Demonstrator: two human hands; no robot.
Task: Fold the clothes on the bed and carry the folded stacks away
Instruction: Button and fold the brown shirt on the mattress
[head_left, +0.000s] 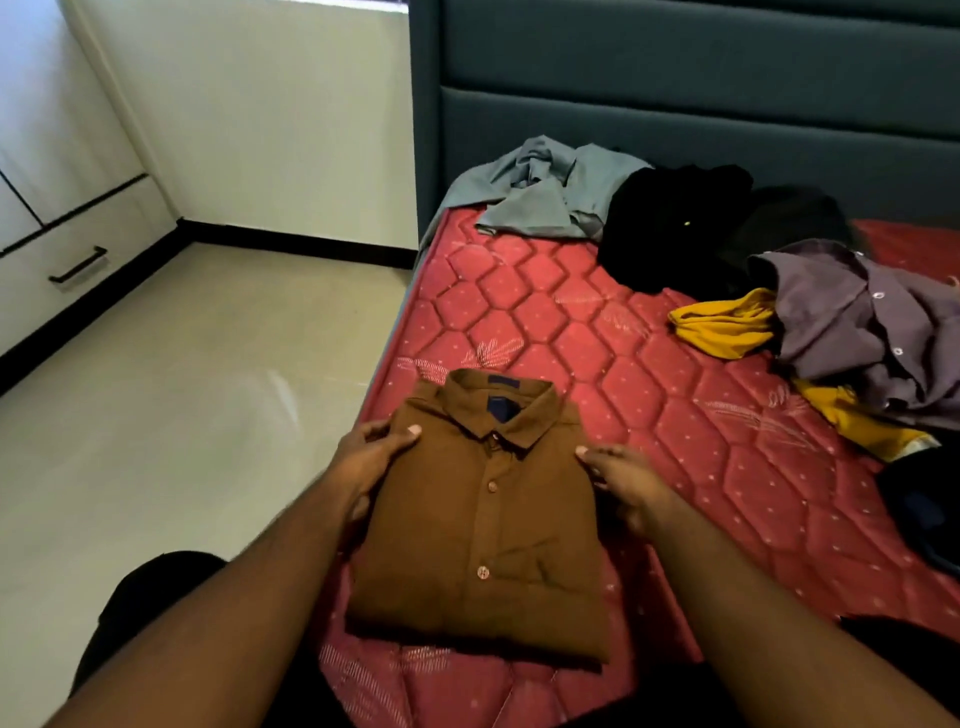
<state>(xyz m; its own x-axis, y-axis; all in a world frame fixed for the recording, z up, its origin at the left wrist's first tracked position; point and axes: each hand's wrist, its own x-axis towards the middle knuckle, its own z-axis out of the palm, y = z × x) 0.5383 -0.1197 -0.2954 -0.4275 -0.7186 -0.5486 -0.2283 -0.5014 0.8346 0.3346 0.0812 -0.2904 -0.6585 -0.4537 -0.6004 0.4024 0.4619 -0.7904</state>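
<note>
Red quilted mattress (649, 415) by teal padded headboard (675, 78) | folded brown button-up cotton shirt (483, 525) at near-left edge | left hand (363, 462) and right hand (628, 483) grip its sides, thumbs on top | step: likely squaring or lifting | next: set aside, then the crumpled purple button shirt (872, 332) among the unfolded heap.

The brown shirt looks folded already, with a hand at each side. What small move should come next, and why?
Probably lift it. The brown shirt lies folded flat on the red mattress, the left hand and right hand hold its two side edges, and the grey shirt and purple shirt lie unfolded. So a careful raise, kept level, seems right.
</note>
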